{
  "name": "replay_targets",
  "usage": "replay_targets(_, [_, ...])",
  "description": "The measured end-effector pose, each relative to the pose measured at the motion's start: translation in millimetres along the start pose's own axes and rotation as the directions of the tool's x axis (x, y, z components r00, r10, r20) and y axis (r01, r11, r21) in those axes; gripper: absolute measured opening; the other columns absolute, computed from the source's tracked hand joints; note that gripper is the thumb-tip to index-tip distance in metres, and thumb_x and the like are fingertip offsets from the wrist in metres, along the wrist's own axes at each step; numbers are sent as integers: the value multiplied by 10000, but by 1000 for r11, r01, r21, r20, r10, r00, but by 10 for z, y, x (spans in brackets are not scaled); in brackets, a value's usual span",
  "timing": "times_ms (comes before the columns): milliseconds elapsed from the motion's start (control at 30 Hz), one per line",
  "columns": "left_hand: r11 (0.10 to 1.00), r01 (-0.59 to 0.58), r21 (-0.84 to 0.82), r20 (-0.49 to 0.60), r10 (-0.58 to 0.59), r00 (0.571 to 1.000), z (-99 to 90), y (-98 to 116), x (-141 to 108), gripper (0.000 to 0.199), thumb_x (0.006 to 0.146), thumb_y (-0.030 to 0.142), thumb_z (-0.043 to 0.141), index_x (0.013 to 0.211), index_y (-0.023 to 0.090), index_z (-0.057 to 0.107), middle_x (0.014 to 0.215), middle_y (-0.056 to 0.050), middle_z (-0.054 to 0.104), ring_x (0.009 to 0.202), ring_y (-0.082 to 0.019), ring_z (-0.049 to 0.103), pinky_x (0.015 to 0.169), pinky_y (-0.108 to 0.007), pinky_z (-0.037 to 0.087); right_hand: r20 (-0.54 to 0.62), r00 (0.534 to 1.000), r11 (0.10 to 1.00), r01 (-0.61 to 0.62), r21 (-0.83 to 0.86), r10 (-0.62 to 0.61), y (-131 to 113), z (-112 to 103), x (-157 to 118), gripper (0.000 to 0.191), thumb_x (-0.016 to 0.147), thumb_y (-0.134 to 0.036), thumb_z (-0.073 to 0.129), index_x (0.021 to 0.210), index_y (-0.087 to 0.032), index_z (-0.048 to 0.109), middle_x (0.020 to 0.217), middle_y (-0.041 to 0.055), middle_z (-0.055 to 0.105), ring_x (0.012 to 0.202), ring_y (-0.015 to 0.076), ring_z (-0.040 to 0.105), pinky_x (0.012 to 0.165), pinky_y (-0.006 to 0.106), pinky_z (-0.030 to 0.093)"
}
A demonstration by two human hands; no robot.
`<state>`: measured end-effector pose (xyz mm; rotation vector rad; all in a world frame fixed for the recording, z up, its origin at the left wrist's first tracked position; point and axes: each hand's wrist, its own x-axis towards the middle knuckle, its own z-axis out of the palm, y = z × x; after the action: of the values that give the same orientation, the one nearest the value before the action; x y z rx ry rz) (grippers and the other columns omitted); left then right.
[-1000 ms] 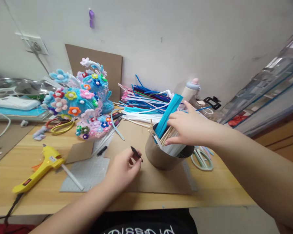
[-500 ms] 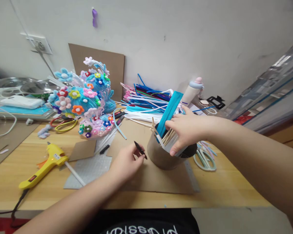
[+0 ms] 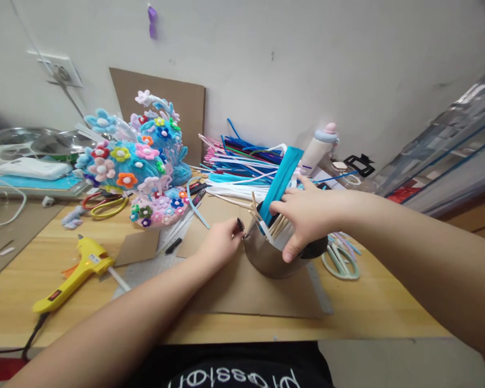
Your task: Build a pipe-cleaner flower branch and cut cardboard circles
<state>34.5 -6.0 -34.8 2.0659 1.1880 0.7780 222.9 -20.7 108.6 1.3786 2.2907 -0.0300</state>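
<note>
A dark round container (image 3: 267, 258) stands on a flat piece of brown cardboard (image 3: 222, 299), holding wooden sticks and a blue strip (image 3: 281, 180). My right hand (image 3: 307, 215) rests over the container's top with its fingers spread, touching the blue strip and sticks. At the container's left side, my left hand (image 3: 225, 240) is closed on a black pen (image 3: 240, 224), whose lower part is hidden by the fingers. A black pen cap (image 3: 173, 246) lies left of that hand.
A yellow glue gun (image 3: 75, 272) lies at the left, below a flower-covered blue craft piece (image 3: 139, 161). Pipe cleaners (image 3: 242, 167) are heaped behind the container. Pale green scissors (image 3: 341, 261) and a bottle (image 3: 320, 145) are at the right.
My left hand has moved up and right with the pen, up against the container's side. My right hand stays spread over the container. The camera view has shifted slightly.
</note>
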Motion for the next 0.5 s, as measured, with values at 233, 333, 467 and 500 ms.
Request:
replay_targets(233, [997,-20,71,22,18,1000,74,62,-99,169,835,106,493,858,207,626,832,-45,708,803,-189,654,703,-266,450,57,998,998,-4,-68,8,-20,-27,8,923,464,-861,558,1106,-199,592,1066,169,645,1091,418,524,1046,615,93])
replay_targets(333, [995,-13,96,23,10,1000,89,101,-184,176,832,90,479,832,204,613,795,-44,694,765,-187,646,672,-264,435,54,999,998,-3,-64,6,-12,-18,16,949,442,-875,557,1098,-191,595,1064,179,643,1087,422,525,1041,609,124])
replay_targets(467, [993,6,119,29,-9,1000,90,146,-318,161,838,103,483,836,211,602,774,-35,682,728,-180,637,634,-258,417,43,999,999,-11,-39,12,-10,-20,14,916,428,-852,593,1071,-199,597,1101,172,639,1125,408,509,1028,570,194])
replay_targets(500, [992,8,123,33,-12,999,91,155,-349,154,843,113,485,842,214,600,766,-32,679,718,-180,635,630,-259,415,42,999,999,-12,-35,14,-13,-24,11,897,430,-839,606,1062,-203,598,1105,166,641,1130,402,509,1027,565,200])
